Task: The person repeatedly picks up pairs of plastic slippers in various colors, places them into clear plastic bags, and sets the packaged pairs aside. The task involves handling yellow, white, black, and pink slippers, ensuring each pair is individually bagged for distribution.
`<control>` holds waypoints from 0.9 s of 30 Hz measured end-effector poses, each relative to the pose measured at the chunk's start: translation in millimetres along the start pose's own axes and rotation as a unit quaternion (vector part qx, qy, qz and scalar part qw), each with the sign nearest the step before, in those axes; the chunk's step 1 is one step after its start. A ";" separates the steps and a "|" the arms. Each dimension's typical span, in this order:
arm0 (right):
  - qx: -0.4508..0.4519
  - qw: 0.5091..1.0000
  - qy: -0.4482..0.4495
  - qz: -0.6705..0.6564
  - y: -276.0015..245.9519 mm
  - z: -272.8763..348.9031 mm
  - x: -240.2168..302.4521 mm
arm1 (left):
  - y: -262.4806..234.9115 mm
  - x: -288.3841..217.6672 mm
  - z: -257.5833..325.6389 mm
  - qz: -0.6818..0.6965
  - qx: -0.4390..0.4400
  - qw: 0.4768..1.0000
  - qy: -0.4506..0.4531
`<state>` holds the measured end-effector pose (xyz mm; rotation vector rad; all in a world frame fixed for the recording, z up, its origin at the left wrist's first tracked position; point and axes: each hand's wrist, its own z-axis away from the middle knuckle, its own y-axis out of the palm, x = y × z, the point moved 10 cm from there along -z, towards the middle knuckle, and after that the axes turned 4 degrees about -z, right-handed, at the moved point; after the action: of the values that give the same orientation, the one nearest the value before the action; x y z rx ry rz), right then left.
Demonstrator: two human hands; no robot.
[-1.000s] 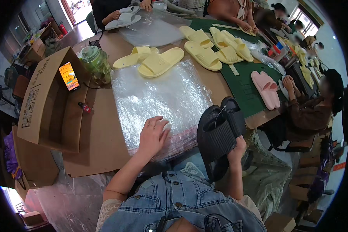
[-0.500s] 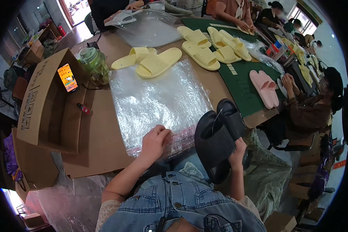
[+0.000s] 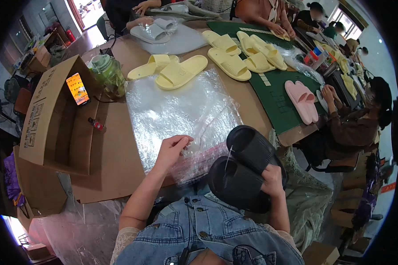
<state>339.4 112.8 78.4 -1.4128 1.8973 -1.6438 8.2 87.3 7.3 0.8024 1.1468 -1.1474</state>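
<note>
now pinching the near edge of the top clear bag [image 3: 185,148] with the left hand [image 3: 170,152], fingers closed into a pinch on the film where half a second ago the palm lay flat and spread on the stack. lifted slightly at that corner, crinkled, the rest of the bag stack [image 3: 177,110] lying flat across the centre of the frame on the brown cardboard table cover [image 3: 115,145]. meaning, most likely: one bag being peeled apart or opened, ready to take the slippers.

gripped in the right hand [image 3: 272,181], lower right of centre: a pair of black slippers [image 3: 245,170], held together sole to sole or close to it, fingers wrapped around the near rim. swung closer to the bag's edge than a second ago, the upper toe now almost touching the film.

elsewhere: two yellow slippers [image 3: 174,70] just above the bag stack, more yellow ones [image 3: 241,51] on the green mat [image 3: 274,95] toward the upper right, a pink pair [image 3: 300,99] at the mat's right edge. open cardboard box [image 3: 53,115] at left with a lit phone [image 3: 77,88] propped against it, a green jar [image 3: 106,75] just beside. other people's hands at work along the top and right edges, well apart from this pair.
</note>
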 end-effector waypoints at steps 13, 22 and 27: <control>-0.003 0.963 0.006 -0.269 12.7 -34.2 14.4 | 24.0 -10.6 -8.6 -0.210 -0.040 0.970 0.112; 0.141 0.989 0.031 -0.022 50.5 -28.5 18.9 | 19.6 -50.8 4.8 -0.210 -0.110 0.948 0.211; 0.103 0.994 0.032 -0.003 38.9 -42.1 27.9 | 52.0 -77.5 29.7 -0.322 -0.046 0.893 0.312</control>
<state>276.3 112.4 69.0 -1.2985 1.6995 -1.8485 65.8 94.1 86.3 0.7558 2.1024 -1.3926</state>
